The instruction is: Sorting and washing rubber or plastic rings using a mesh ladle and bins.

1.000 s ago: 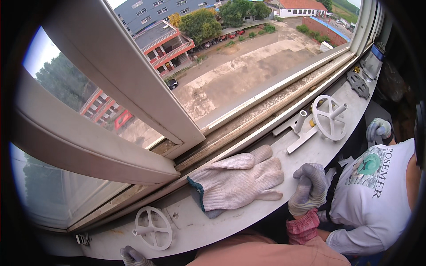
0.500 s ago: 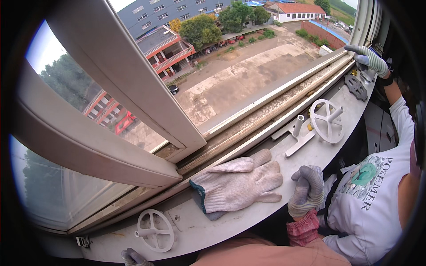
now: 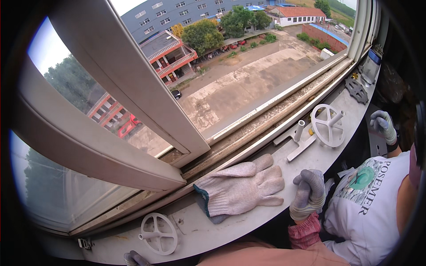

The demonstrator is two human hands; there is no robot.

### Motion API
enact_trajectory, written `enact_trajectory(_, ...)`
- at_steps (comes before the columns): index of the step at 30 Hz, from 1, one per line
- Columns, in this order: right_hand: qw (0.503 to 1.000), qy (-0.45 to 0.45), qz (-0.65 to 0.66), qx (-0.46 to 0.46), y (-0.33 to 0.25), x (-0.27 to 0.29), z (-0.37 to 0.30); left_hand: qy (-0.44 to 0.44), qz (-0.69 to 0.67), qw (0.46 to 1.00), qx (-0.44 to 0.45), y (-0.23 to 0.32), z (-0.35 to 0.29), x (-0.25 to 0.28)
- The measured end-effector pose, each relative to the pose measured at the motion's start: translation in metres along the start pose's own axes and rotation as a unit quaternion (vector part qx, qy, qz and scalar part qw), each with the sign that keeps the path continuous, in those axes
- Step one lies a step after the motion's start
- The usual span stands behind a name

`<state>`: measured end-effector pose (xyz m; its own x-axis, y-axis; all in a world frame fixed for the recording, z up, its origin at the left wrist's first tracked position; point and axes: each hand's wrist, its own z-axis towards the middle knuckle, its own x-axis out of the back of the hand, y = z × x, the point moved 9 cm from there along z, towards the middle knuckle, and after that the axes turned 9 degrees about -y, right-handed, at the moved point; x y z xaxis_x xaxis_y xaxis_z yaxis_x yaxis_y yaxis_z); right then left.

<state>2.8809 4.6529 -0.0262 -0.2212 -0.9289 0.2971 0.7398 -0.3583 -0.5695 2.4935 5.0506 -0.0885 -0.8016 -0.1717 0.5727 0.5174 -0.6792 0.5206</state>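
Beyond the curved front edge of the pale sill, my right hand is raised in a grey striped glove. Its fingers are curled closed, and I see nothing in them. Only part of my gloved left hand shows at the lower edge; what its fingers do is hidden. Nearest to it lies a white spoked handwheel. White knitted work gloves with a dark green hem lie on the sill, left of my right hand. Farther along are a white T-shaped part with an upright tube and a second handwheel.
A dark grey notched disc and a clear jar with a blue lid stand at the sill's far right end. A co-worker in a white shirt is close on my right, their gloved hand beside the sill. Window frames rise at left.
The co-worker's gloved hand has come back from the far end of the sill toward their body, uncovering the jar. My view has shifted slightly; my right hand keeps its curled pose.
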Motion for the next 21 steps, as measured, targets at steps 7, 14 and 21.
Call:
enact_trajectory(7, 1.000, -0.008, -0.005, -0.006, 0.000, 0.001, -0.001, 0.006, -0.004, 1.000, -0.031, 0.008, 0.003, 0.002)
enact_trajectory(14, 1.000, -0.010, -0.007, -0.007, 0.000, -0.001, 0.002, 0.001, -0.011, 0.999, -0.033, 0.014, 0.006, -0.002)
enact_trajectory(21, 1.000, -0.006, -0.003, -0.002, 0.001, -0.002, 0.003, 0.011, 0.001, 0.999, -0.038, 0.011, 0.005, 0.000)
